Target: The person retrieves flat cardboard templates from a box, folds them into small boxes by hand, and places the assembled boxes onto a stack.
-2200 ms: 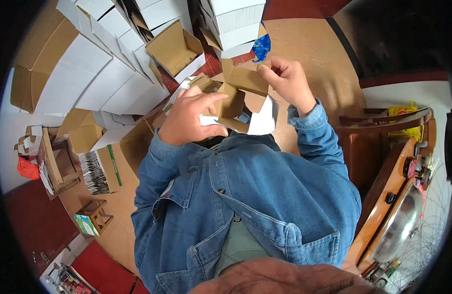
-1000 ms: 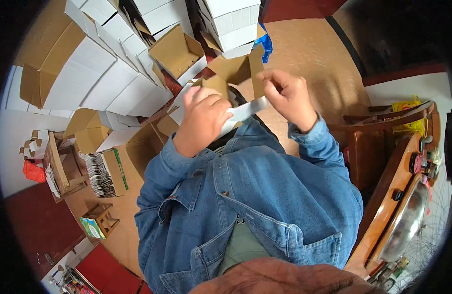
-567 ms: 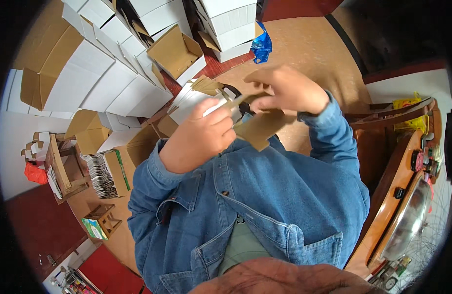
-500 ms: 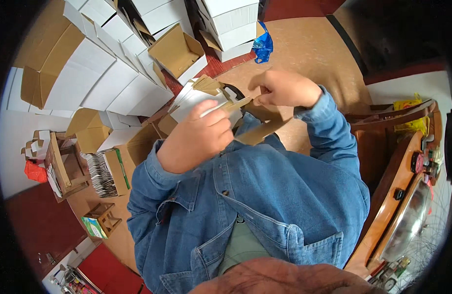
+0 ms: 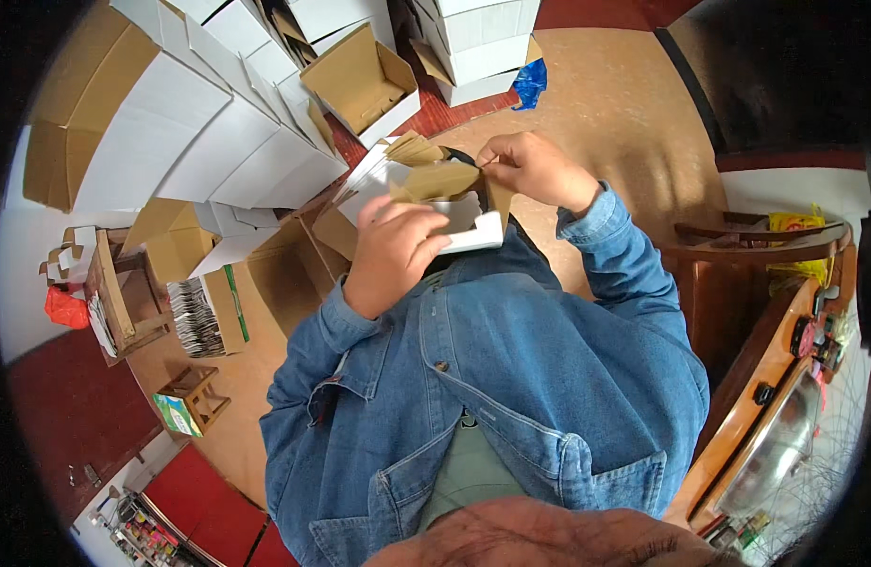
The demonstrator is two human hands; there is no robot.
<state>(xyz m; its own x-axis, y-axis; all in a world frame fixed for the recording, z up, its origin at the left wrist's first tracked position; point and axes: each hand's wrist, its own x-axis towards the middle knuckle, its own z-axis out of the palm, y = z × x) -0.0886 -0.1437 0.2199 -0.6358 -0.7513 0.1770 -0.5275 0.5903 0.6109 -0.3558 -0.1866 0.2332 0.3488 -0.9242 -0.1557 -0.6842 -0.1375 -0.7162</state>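
Evidently, a small box held between two hands

We find the small cardboard box (image 5: 475,233) between the hands, just in front of the jacket, its white outside toward us and its tan inside showing. The left hand (image 5: 393,248), a little blurred, is curled around the box's near left side; we judge that this grip steadies the light card. The right hand (image 5: 535,170) is closed to a pinch, thumb and forefinger at the tan card on the box's far right, probably because a thin edge calls for fingertips rather than a full grasp.

Just beyond the left hand lies a pile of flat card (image 5: 365,180), white with tan ends, perhaps set there for easy reach. Farther beyond both hands, an open box (image 5: 398,118) faces upward beside tall white stacks. Well to the left of the left hand, a carton (image 5: 230,307) holds thin pieces packed upright, likely so they stay in order. Beyond the right hand we see a blue bag (image 5: 530,85).
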